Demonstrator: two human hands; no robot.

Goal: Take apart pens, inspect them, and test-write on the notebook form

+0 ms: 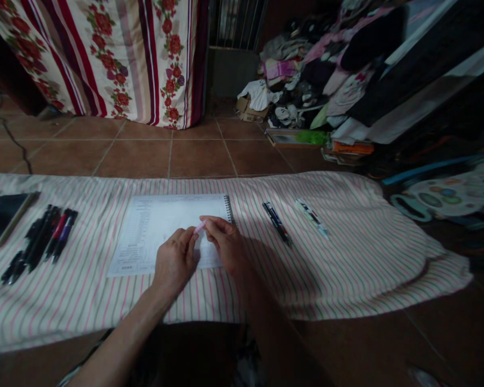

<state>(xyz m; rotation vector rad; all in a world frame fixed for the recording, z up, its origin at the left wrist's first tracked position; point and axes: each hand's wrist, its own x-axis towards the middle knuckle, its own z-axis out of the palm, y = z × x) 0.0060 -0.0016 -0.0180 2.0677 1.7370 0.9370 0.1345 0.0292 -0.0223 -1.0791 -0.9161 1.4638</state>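
Observation:
Between my two hands is a small pink tube-like piece (200,226), held above the notebook; its exact kind is too small to tell. My left hand (175,257) pinches its lower left end. At its upper right end, the fingers of my right hand (225,239) are closed. Under my hands lies a spiral notebook (181,207) with a printed white sheet (139,226) on it. To the right of my right hand rest a dark pen (277,223) and a pale patterned pen (312,217).
A striped cloth (347,269) covers the low table. Several pens (44,236) lie at the left, beside a dark phone (4,215). Beyond the table are a tiled floor (145,153), a floral curtain (145,64) and a clothes pile (306,75).

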